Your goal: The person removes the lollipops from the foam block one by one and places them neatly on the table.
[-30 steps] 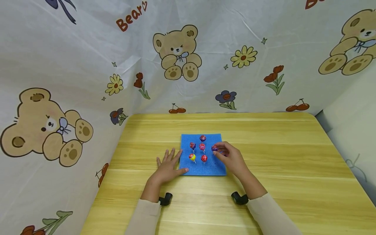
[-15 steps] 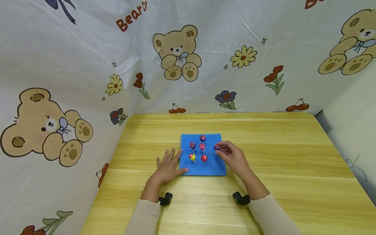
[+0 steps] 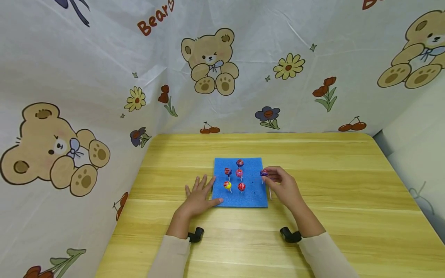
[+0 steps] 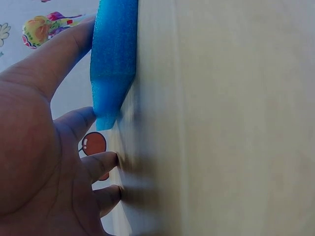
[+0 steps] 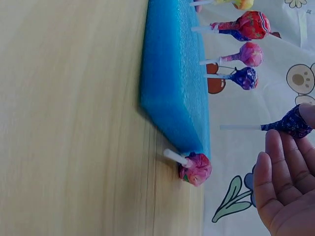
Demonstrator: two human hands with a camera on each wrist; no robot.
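A blue foam block (image 3: 243, 199) has several wrapped lollipops standing in it, among them a yellow one (image 3: 227, 185), a red one (image 3: 241, 187) and a pink one (image 3: 239, 173). My right hand (image 3: 286, 188) pinches a purple-wrapped lollipop (image 5: 290, 124) by its head, thumb against fingers. Its white stick hangs free at the block's right edge. Beside that edge, a pink-red lollipop (image 5: 196, 169) lies on the table, mostly behind my right hand in the head view. My left hand (image 3: 197, 201) is spread at the block's left side, thumb over the foam.
The wooden table (image 3: 330, 185) extends around the block on all sides. Behind and to the left hangs a white cloth (image 3: 250, 23) printed with bears and flowers. Small dark holes (image 3: 254, 193) show in the right part of the foam.
My right hand has moved right with the purple lollipop, from over the foam to its right edge. A white stick beside the block has come into view. The left hand stays still.
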